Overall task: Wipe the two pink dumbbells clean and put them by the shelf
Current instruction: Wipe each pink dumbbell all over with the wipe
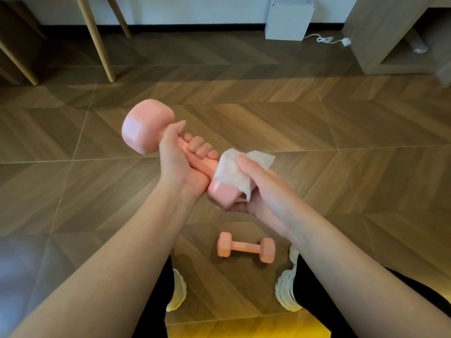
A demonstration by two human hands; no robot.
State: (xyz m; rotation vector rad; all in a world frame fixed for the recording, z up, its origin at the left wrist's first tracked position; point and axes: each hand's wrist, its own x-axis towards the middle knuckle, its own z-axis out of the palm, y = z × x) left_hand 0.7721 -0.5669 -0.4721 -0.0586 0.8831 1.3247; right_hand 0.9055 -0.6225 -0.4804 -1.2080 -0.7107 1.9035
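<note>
- Currently, wood-pattern floor point(341, 123) fills most of the view, with open room across its middle.
- Shelf point(366, 32) stands far right by the wall, its lower bay open.
- Slanted wooden legs point(97, 40) far left; white box point(289, 19) against the wall, white cable point(324, 40) trailing beside it.
- Held dumbbell point(146, 125) is raised off the floor and tilted, far head up-left, near head toward the person.
- Left grip point(179, 162) is clenched round its handle.
- Right grip point(263, 191) wraps a white wipe point(231, 172) over the near head, thumb pressing on top.
- Second dumbbell point(246, 247) lies on the floor between the white shoes point(178, 291), well apart from both grips and from the shelf.
</note>
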